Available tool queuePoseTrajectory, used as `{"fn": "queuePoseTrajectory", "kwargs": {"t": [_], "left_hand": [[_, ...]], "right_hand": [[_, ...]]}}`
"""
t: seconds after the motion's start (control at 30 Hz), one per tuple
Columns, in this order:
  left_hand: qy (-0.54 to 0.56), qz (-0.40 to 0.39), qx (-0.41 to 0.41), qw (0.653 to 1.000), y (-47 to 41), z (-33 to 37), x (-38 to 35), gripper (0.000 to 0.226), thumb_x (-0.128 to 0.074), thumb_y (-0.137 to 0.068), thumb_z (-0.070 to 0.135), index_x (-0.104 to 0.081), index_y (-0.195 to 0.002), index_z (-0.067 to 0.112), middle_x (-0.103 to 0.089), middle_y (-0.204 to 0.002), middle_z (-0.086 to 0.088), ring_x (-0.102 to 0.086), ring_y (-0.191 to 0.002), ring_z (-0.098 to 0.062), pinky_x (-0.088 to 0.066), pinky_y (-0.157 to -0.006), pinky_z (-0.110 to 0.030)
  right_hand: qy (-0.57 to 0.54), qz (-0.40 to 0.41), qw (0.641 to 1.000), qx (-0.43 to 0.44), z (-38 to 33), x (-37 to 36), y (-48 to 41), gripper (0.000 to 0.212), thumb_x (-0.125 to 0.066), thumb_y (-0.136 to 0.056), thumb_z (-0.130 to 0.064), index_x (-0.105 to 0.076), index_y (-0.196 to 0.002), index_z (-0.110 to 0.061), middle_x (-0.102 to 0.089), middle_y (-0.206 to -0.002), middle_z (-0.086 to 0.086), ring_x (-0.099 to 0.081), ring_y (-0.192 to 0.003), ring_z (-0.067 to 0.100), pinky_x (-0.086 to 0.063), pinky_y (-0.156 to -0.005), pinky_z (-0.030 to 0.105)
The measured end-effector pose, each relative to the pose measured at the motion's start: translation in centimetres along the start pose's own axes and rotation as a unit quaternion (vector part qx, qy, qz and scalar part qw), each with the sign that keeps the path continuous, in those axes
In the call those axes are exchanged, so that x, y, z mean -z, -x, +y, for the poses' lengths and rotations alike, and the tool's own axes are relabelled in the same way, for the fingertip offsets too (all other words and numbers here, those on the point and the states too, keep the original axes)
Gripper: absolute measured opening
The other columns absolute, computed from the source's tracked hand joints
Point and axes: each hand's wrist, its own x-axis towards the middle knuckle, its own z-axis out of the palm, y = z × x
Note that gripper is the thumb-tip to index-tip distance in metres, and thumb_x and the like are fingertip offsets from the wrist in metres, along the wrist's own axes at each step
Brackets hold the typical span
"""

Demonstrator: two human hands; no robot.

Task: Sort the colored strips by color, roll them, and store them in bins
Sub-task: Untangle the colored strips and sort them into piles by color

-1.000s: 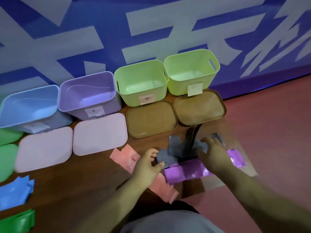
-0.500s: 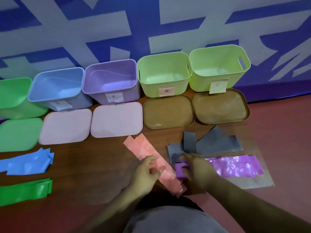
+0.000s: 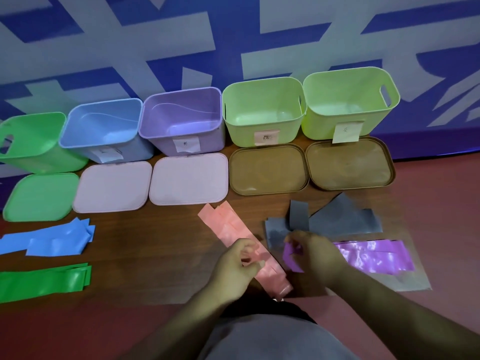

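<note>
Bins first: five open ones stand along the wall, and the purple bin [image 3: 181,120] in the middle is my marker. The blue bin [image 3: 101,126] and green bin [image 3: 31,141] sit to its left and two lime bins [image 3: 262,110] to its right, with lids [image 3: 189,181] lying flat in front of the row.

Heaps next, all on the person's side of the purple bin. Blue strips [image 3: 52,242] and green strips [image 3: 44,280] lie far to its left, pink strips [image 3: 228,224] just right of centre, grey strips [image 3: 342,219] further right. The purple strips [image 3: 374,255] lie right again, touching the grey.

Now the hands. The right hand [image 3: 317,258] has curled fingertips pinching the lifted end of a purple strip. The left hand [image 3: 231,271] hovers over the pink heap with fingers bent. Whether it grips anything, I cannot tell; it's blurred.

Trouble spots, as I judge it:
- That glossy film looks slippery, so a one-handed start could roll crooked or spring open.
- The purple strips are stacked, so two could come up together.
- A grey edge could get dragged along.
</note>
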Motion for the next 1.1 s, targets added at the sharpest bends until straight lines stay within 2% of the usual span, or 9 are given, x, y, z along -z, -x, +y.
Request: {"fn": "queuePoseTrajectory", "kwargs": {"t": [0.23,0.33,0.4,0.5,0.6,0.7,0.8,0.93,1.1], "left_hand": [[0.057,-0.028,-0.025,0.998,-0.5,4.1,0.6,0.037,-0.074,-0.087,0.015,-0.061,-0.12,0.027,-0.065,-0.114,0.009,-0.062,-0.102,-0.004,-0.042,-0.074,-0.002],[0.048,-0.036,-0.034,0.998,-0.7,5.2,0.3,0.038,-0.072,-0.089,0.015,-0.06,-0.123,0.025,-0.065,-0.115,0.007,-0.064,-0.099,-0.009,-0.043,-0.071,-0.002],[0.039,-0.045,-0.034,0.998,-0.8,5.6,-0.1,0.041,-0.072,-0.089,0.017,-0.06,-0.128,0.025,-0.064,-0.118,0.006,-0.065,-0.099,-0.01,-0.045,-0.072,-0.003],[0.013,-0.067,-0.038,0.997,-1.1,6.0,-0.9,0.044,-0.071,-0.089,0.022,-0.059,-0.131,0.027,-0.064,-0.124,0.008,-0.065,-0.101,-0.005,-0.05,-0.085,-0.013],[-0.008,-0.071,-0.054,0.996,-1.4,6.8,-1.9,0.032,-0.071,-0.088,0.025,-0.066,-0.119,0.031,-0.068,-0.117,0.012,-0.066,-0.1,-0.002,-0.053,-0.095,-0.03],[-0.007,-0.062,-0.062,0.996,-1.3,7.5,-2.5,0.015,-0.072,-0.088,0.02,-0.069,-0.095,0.034,-0.072,-0.098,0.012,-0.067,-0.092,-0.004,-0.056,-0.09,-0.033],[0.005,-0.059,-0.065,0.996,-0.8,7.9,-2.4,0.018,-0.071,-0.087,0.016,-0.068,-0.088,0.034,-0.071,-0.09,0.008,-0.068,-0.088,-0.008,-0.057,-0.087,-0.038],[0.027,-0.033,-0.092,0.995,0.1,9.5,-1.2,0.023,-0.068,-0.088,0.013,-0.067,-0.088,0.036,-0.07,-0.084,0.011,-0.067,-0.083,-0.009,-0.056,-0.082,-0.033],[0.113,0.004,-0.138,0.984,1.4,13.1,1.5,0.028,-0.066,-0.088,0.0,-0.067,-0.086,0.027,-0.064,-0.077,0.008,-0.06,-0.073,-0.005,-0.05,-0.074,-0.02]], "right_hand": [[-0.022,0.084,0.996,0.003,-0.3,4.8,1.3,0.023,-0.069,-0.081,-0.011,-0.062,-0.096,-0.027,-0.06,-0.074,-0.017,-0.059,-0.07,0.013,-0.05,-0.061,0.03],[-0.027,0.089,0.996,0.004,-0.3,5.6,1.5,0.022,-0.069,-0.083,-0.008,-0.065,-0.099,-0.022,-0.06,-0.078,-0.019,-0.061,-0.075,0.012,-0.044,-0.061,0.019],[-0.026,0.079,0.997,0.0,-0.6,5.7,1.6,0.021,-0.068,-0.084,-0.008,-0.066,-0.102,-0.02,-0.062,-0.082,-0.016,-0.063,-0.08,0.012,-0.039,-0.06,0.011],[-0.045,0.075,0.996,-0.003,-1.0,5.6,2.1,0.021,-0.069,-0.083,-0.009,-0.067,-0.101,-0.02,-0.065,-0.084,-0.015,-0.065,-0.083,0.012,-0.044,-0.063,0.012],[-0.067,0.091,0.994,0.006,-1.0,5.7,2.7,0.024,-0.074,-0.081,-0.01,-0.067,-0.1,-0.024,-0.064,-0.081,-0.017,-0.065,-0.079,0.009,-0.041,-0.059,0.005],[-0.092,0.104,0.99,0.011,-1.1,6.0,3.2,0.028,-0.078,-0.079,-0.015,-0.062,-0.096,-0.031,-0.061,-0.078,-0.021,-0.059,-0.072,0.0,-0.041,-0.06,0.004],[-0.107,0.115,0.987,0.03,-1.2,6.5,3.6,0.03,-0.078,-0.078,-0.017,-0.063,-0.1,-0.031,-0.063,-0.081,-0.019,-0.061,-0.075,-0.002,-0.045,-0.062,0.007],[-0.139,0.117,0.981,0.068,-1.9,7.8,4.1,0.027,-0.075,-0.08,-0.008,-0.066,-0.102,-0.021,-0.067,-0.084,-0.012,-0.065,-0.077,0.004,-0.054,-0.074,0.029],[-0.189,0.121,0.965,0.139,-4.5,10.7,4.4,0.025,-0.076,-0.083,-0.013,-0.066,-0.099,-0.029,-0.068,-0.088,-0.014,-0.067,-0.078,0.007,-0.055,-0.075,0.028]]}}
